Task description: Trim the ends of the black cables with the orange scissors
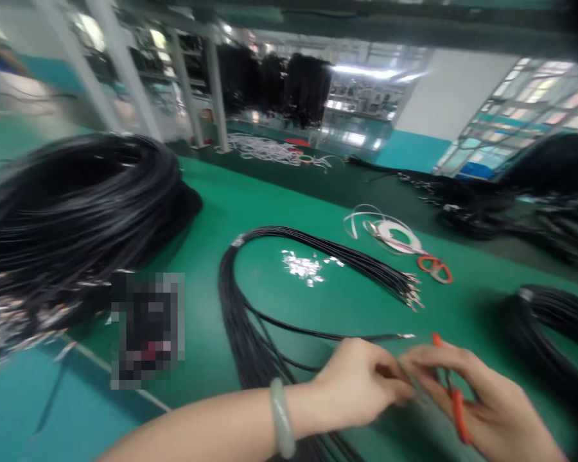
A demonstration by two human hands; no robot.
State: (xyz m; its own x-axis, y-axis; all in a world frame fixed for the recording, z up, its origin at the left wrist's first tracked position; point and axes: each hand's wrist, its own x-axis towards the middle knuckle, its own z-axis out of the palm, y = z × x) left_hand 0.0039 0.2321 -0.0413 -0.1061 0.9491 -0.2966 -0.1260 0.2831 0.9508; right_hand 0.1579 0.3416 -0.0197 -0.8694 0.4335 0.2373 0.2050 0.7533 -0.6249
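My left hand [361, 385], with a pale green bangle [282, 417] on its wrist, is closed in a pinch near the front right of the green table [207, 192]. What its fingertips hold is blurred. Against those fingertips is my right hand [481, 398], its fingers curled round a tool with orange handles [457, 410]. A bundle of black cables [289, 234] curves behind my hands, its bare tips pointing right. One or more separate black cables [318, 332] run to just behind my left hand.
Large black cable coils [91, 186] lie at the left, another coil [568, 308] at the right. Small silvery pieces [303, 266] sit inside the bundle's curve. A white tape roll [399, 236] and orange-handled scissors [436, 268] lie behind. Metal posts [216, 90] stand farther back.
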